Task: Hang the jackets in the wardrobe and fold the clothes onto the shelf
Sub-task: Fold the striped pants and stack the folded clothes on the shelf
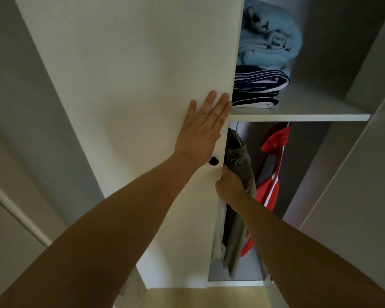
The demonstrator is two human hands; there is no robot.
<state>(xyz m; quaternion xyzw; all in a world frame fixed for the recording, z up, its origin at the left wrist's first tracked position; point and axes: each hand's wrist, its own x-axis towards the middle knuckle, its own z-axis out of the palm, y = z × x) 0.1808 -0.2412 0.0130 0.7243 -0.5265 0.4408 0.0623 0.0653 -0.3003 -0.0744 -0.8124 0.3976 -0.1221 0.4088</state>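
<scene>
My left hand [203,127] lies flat on the front of the white wardrobe door [129,103], fingers straight and together, fingertips at the door's free edge, just above the black knob [213,161]. It grasps nothing.

My right hand [230,185] reaches past the same door edge, below the knob, fingers curled into the grey-green jacket [240,174]. That jacket hangs on a hanger beneath the shelf [298,116], just inside the door. The red jacket with white stripes [273,163] hangs further right of the door, also under the shelf, touching the grey-green one low down.

On the shelf, right of the door edge, a folded dark blue garment with white trim [258,87] lies under a folded light blue one [269,36].
</scene>
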